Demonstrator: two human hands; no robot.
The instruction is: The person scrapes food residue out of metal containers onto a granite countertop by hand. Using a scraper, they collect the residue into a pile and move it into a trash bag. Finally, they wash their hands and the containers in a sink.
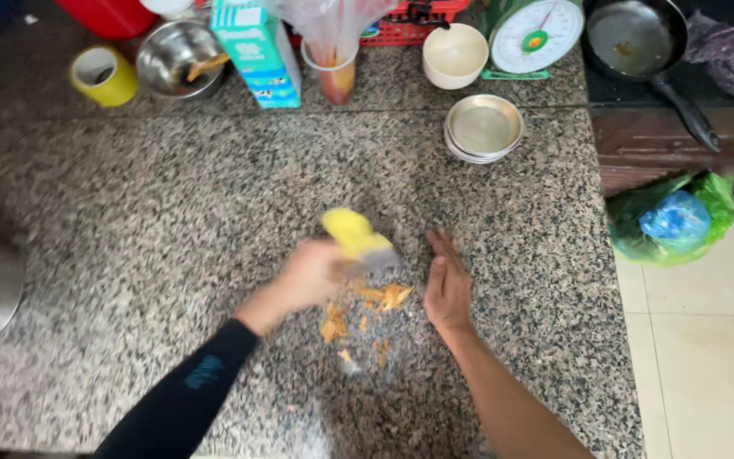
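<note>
Two hands point(307, 276) point(446, 285) over speckled granite counter point(172, 221).

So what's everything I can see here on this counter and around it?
scraper: one, yellow, blurred, in left hand
scraps: small orange pile, between the hands
tape roll: one, yellow, back left
steel bowl: one, silver, back left
carton: one, teal and white, back
cream bowl: one, back
stacked dishes: silver-rimmed, back right
scale: one, green, back right
pan: one, black, on the stove
bag: green and blue, on the floor
left hand: holding scraper
right hand: flat on counter
</note>
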